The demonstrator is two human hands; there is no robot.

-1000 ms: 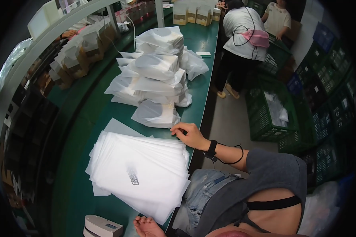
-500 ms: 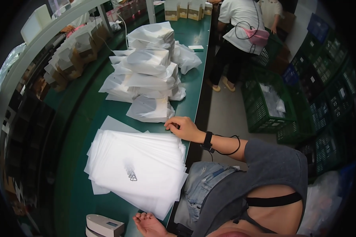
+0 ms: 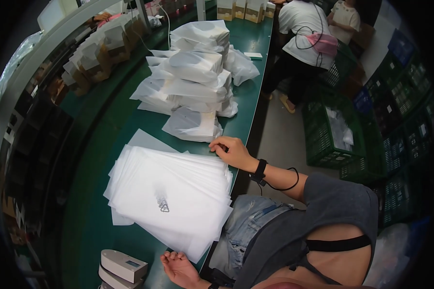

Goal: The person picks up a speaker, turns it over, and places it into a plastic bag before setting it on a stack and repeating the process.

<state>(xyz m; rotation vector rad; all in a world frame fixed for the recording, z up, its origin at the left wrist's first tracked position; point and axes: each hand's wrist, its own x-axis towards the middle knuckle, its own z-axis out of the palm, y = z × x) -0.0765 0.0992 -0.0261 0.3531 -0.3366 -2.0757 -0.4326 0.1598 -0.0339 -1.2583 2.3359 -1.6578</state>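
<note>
A fanned stack of white translucent plastic bags [image 3: 173, 188] lies flat on the green table, with a small dark printed mark on the top one. Beside the stack's far right corner rests my right hand [image 3: 234, 153], fingers loosely curled with a gap to the thumb and nothing visible in them. My left hand [image 3: 179, 269] lies palm up by the stack's near corner, fingers half bent and apart, empty. Just past my right hand, a packed translucent bag [image 3: 194, 124] sits in front of a pile of similar filled bags [image 3: 193, 67].
A grey-white device with a small display [image 3: 124, 266] stands at the table's near left. Boxes with brown lower parts [image 3: 246, 9] line the far end, and more stand on the left line [image 3: 95, 58]. Green crates [image 3: 335, 130] are on the floor at right, near a bending person [image 3: 306, 36].
The whole view has shifted slightly, moving the table's things up and to the right. My hands stay by the stack. The person in the background has moved a foot.
</note>
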